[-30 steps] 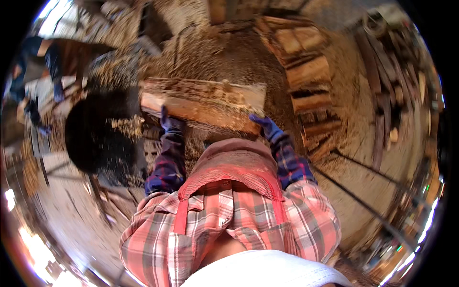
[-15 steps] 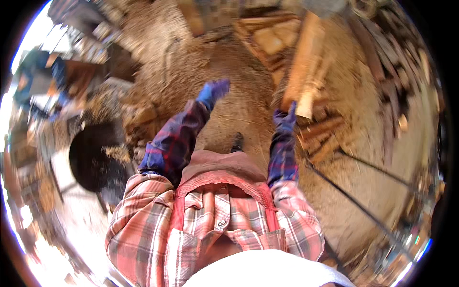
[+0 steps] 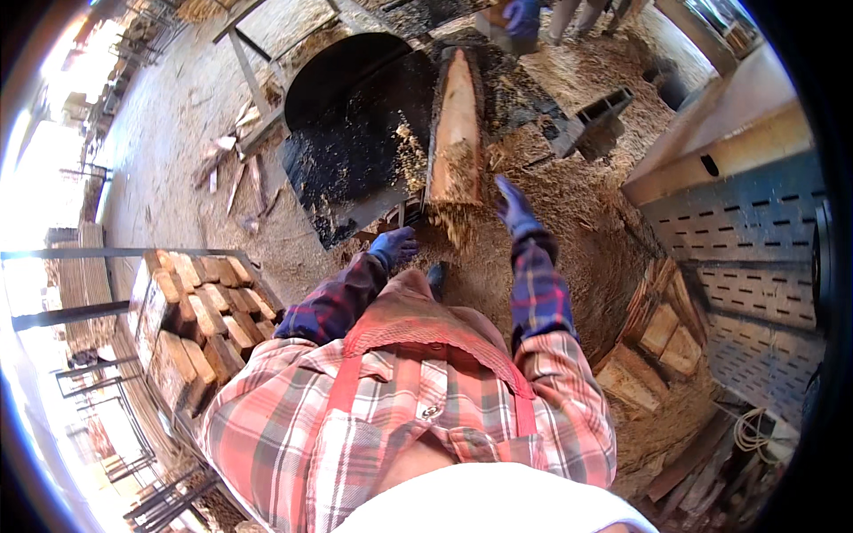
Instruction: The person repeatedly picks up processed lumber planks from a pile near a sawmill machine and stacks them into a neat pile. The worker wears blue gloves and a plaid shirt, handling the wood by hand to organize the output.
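A long piece of timber with a pale sawn face and dark bark edges lies lengthwise ahead of me, beside a black metal plate. Loose sawdust hangs below its near end. My left hand, in a blue-purple glove, is just left of and nearer than that end, fingers outstretched and holding nothing. To the right of the end, my right hand, gloved alike, is open with its fingers pointing away from me. Neither hand appears to grip the timber.
A round black disc-shaped part rises behind the plate. At left stands a stack of cut wood blocks; more wood pieces lie at right beside a slotted metal cabinet. Another person's gloved hand shows at the far edge. Sawdust covers the floor.
My view has swung left, from the wood pile to the black plate and timber. My right hand, earlier by the end of a board on that pile, is now away from it and open.
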Available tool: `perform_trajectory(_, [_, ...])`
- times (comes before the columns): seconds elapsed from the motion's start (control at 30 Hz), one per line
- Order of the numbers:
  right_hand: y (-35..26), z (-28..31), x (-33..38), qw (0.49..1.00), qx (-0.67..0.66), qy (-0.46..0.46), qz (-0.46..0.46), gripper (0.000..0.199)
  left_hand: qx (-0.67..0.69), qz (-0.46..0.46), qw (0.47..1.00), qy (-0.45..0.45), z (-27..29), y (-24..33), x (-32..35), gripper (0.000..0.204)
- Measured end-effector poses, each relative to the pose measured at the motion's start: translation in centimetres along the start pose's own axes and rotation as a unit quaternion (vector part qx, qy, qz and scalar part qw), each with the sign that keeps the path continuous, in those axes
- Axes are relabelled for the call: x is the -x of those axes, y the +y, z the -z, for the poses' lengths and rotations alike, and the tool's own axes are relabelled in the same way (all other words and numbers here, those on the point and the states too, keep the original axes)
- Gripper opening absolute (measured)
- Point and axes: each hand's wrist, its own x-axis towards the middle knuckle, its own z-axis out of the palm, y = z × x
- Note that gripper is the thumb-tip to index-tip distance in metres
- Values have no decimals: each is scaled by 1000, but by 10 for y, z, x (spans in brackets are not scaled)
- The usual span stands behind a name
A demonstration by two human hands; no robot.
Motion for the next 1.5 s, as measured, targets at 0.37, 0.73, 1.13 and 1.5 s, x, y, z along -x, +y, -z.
perform_trajectory(0.37, [37, 95, 175, 994, 99, 19, 32, 41, -61, -23, 992, -104, -113, 39, -47, 20])
perform_trajectory(0.73, [205, 183, 485, 814, -216, 528, 110, 43, -295, 158, 809, -484, -500, -193, 39, 33])
perform_trajectory(1.13, [363, 289, 318, 855, -306, 381, -172, 25, -309, 90, 918, -232, -305, -68, -24, 29])
perform_trajectory(1.5, [149, 152, 89, 973, 56, -5, -222, 65, 43, -19, 994, -99, -19, -1, 11, 24])
